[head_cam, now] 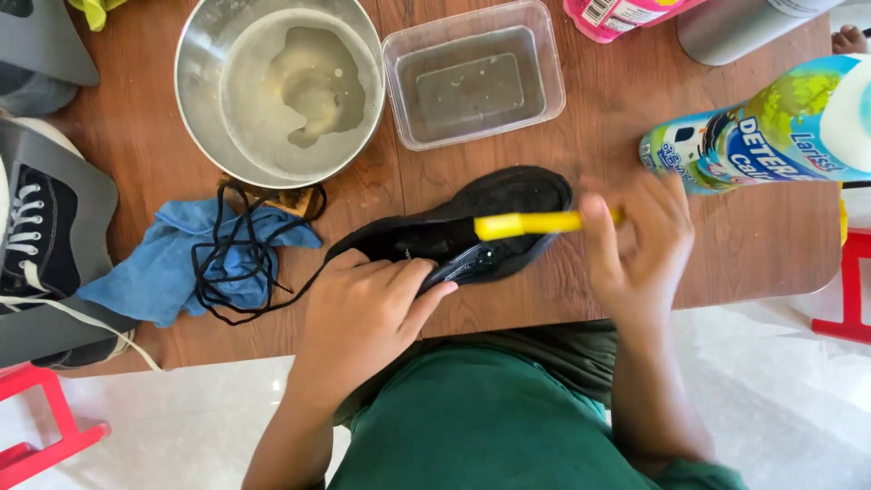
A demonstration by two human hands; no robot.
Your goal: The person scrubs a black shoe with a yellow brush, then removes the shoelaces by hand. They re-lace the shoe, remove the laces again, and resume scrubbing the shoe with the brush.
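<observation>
The left hand (363,308) is clamped on the black shoe (463,238), pinning it at the surface's (744,245) near edge. Over the shoe's heel, the right hand (635,240) grips a yellow brush (531,222); scrubbing looks underway. Beyond the shoe sit a steel bowl (195,109) and a clear tub (544,63) of murky water; the brush likely needs dipping.

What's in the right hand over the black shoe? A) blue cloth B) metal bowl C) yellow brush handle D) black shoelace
C: the right hand grips a yellow brush handle across the black shoe, which the left hand holds on the table; the blue cloth lies apart to the left.
</observation>
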